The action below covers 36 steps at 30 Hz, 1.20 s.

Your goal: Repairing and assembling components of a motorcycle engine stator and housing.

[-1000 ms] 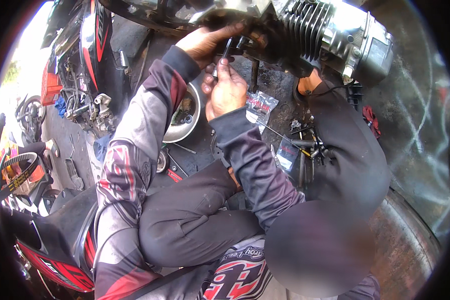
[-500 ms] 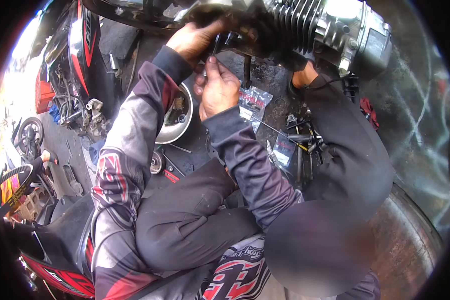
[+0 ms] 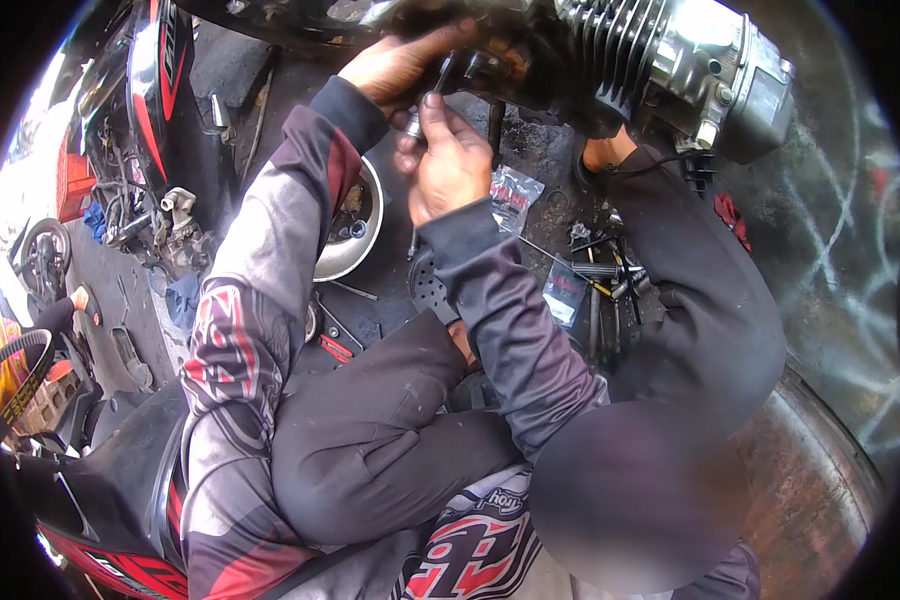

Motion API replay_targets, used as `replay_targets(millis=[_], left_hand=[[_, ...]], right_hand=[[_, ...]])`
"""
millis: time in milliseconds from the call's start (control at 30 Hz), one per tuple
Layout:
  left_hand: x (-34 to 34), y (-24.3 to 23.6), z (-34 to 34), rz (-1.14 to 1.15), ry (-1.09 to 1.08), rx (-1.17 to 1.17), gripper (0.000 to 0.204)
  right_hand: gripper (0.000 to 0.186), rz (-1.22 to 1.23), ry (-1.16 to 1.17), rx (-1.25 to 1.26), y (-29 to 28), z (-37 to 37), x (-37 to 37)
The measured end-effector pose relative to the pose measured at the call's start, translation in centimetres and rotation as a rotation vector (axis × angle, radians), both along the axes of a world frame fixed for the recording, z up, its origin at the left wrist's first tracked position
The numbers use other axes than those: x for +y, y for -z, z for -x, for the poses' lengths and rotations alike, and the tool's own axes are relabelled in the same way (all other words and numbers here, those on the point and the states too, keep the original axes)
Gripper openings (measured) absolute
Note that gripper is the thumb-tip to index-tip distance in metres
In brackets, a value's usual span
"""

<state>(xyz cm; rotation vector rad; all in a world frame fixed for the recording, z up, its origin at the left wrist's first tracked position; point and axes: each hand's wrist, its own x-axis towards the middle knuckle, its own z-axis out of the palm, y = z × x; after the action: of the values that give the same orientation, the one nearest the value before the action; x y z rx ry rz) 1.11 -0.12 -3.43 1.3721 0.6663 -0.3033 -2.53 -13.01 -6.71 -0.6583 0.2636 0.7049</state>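
A motorcycle engine (image 3: 670,60) with a finned silver cylinder hangs at the top of the head view. My left hand (image 3: 395,65) reaches up and rests against its dark underside, fingers stretched along the case. Just below, my right hand (image 3: 450,165) is closed around a small metal tool (image 3: 420,115) pointed up at the same spot. What the tool's tip touches is hidden by my fingers. Both arms wear grey sleeves with red patterns.
A metal bowl (image 3: 355,225) with small parts sits on the oily floor beside my left arm. Loose tools (image 3: 600,285) and plastic packets (image 3: 515,195) lie under the engine. A red and black motorcycle body (image 3: 160,90) stands at left. My dark-trousered knees fill the middle.
The view has shifted, so the engine and both hands sit higher in the picture. My right hand has risen closer to my left hand under the engine.
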Motion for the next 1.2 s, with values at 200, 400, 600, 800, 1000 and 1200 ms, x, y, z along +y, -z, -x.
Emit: replay_targets(millis=[200, 400, 600, 800, 1000, 1200], left_hand=[[-0.3, 1.1, 0.2, 0.107, -0.11, -0.154, 0.055], [1.5, 4.0, -0.4, -0.039, 0.031, -0.222, 0.055], [2.8, 1.8, 2.3, 0.232, 0.115, -0.077, 0.046], [2.2, 1.2, 2.2, 0.138, 0.146, -0.034, 0.029], [0.2, 0.8, 2.1, -0.122, 0.036, -0.123, 0.023], [2.0, 1.0, 1.8, 0.003, 0.137, -0.083, 0.026]], right_hand=[[0.018, 0.091, -0.006, 0.038, -0.5, 0.6, 0.8], [0.018, 0.014, 0.105, 0.104, 0.8, 1.2, 0.8], [0.01, -0.469, 0.029, 0.274, 1.9, 0.6, 0.4], [0.019, -0.48, 0.11, 0.377, 1.7, 1.1, 0.3], [0.023, -0.337, 0.113, 0.356, 1.0, 1.6, 0.6], [0.022, -0.946, 0.023, 0.524, 3.4, 1.5, 0.7]])
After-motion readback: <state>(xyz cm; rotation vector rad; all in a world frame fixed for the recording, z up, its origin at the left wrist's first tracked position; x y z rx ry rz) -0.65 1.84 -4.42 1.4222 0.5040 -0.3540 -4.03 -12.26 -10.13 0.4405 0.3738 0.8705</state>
